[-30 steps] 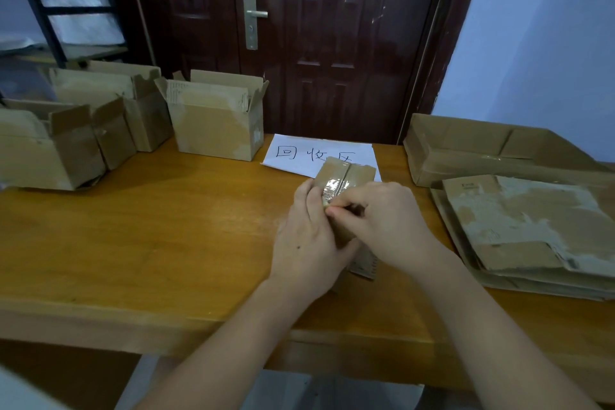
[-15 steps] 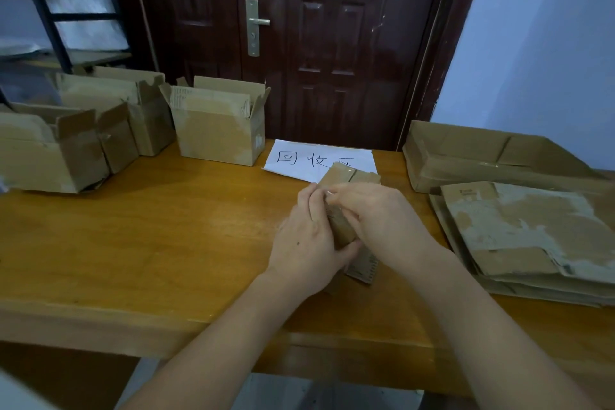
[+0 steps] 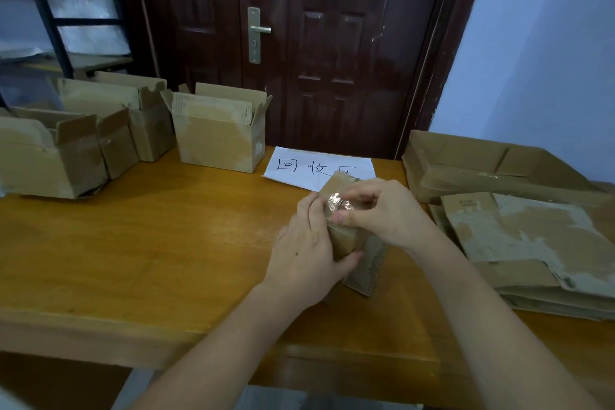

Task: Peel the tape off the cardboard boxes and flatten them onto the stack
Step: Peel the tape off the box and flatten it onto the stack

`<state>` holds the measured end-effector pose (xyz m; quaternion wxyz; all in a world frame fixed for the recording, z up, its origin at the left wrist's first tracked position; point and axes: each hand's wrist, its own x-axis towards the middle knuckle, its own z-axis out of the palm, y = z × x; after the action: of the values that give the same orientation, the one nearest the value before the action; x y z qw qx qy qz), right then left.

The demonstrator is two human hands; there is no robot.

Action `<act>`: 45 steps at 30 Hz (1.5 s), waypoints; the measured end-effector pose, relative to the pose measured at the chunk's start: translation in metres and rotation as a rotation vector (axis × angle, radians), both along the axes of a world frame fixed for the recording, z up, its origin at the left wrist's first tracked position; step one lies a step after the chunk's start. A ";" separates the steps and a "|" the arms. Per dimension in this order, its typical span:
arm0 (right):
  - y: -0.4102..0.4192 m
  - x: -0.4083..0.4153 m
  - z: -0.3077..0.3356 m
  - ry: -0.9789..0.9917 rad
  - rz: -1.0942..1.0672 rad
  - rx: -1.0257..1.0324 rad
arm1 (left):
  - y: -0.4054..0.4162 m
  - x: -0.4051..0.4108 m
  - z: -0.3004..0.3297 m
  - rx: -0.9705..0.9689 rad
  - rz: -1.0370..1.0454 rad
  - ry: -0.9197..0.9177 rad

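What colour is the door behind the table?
The panelled door is dark reddish-brown and glossy, with a metal lever handle; the head view shows it.

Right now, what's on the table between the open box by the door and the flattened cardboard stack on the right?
In the head view, a white paper sign with handwritten characters lies between the open box and the flattened stack; nearer, both hands work on a small taped box.
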<state>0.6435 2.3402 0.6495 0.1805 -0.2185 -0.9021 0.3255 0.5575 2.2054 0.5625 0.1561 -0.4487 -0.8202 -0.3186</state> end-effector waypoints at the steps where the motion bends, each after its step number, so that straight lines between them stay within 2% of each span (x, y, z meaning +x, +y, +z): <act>1: -0.001 0.001 -0.001 -0.038 -0.006 0.009 | 0.000 -0.001 0.000 -0.003 -0.001 -0.001; 5: -0.015 -0.001 -0.008 0.063 -0.076 -0.027 | 0.003 -0.002 0.000 -0.019 -0.004 0.011; 7: -0.022 -0.006 -0.009 0.074 -0.108 0.048 | 0.003 -0.004 0.001 -0.035 -0.008 0.014; 9: -0.024 -0.011 -0.008 0.048 -0.140 0.196 | 0.001 -0.009 0.005 -0.070 -0.018 0.030; 12: -0.019 -0.015 -0.006 0.005 -0.241 0.544 | -0.005 -0.023 0.016 -0.133 -0.051 0.080; 14: -0.020 -0.019 -0.004 0.004 -0.224 0.604 | -0.007 -0.031 0.024 -0.190 -0.055 0.129; 18: -0.031 -0.026 -0.002 -0.033 -0.019 0.517 | -0.008 -0.039 0.034 -0.274 -0.045 0.180; 21: -0.028 -0.022 0.001 -0.019 0.053 0.336 | -0.012 -0.041 0.034 -0.305 -0.059 0.183; 26: -0.019 -0.026 0.002 0.026 -0.030 0.115 | -0.014 -0.039 0.027 -0.295 -0.101 0.156; 32: -0.022 -0.034 -0.008 0.038 -0.029 0.198 | -0.014 -0.042 0.023 -0.303 -0.114 0.139; 37: -0.024 -0.035 -0.007 0.060 -0.120 0.189 | -0.015 -0.043 0.024 -0.279 -0.148 0.141; 45: -0.016 -0.038 -0.004 0.026 -0.226 0.507 | -0.016 -0.043 0.028 -0.319 -0.137 0.139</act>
<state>0.6058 2.3244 0.6459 0.2762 -0.2614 -0.9222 0.0701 0.5141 2.1896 0.5904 0.1172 -0.5433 -0.8152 -0.1627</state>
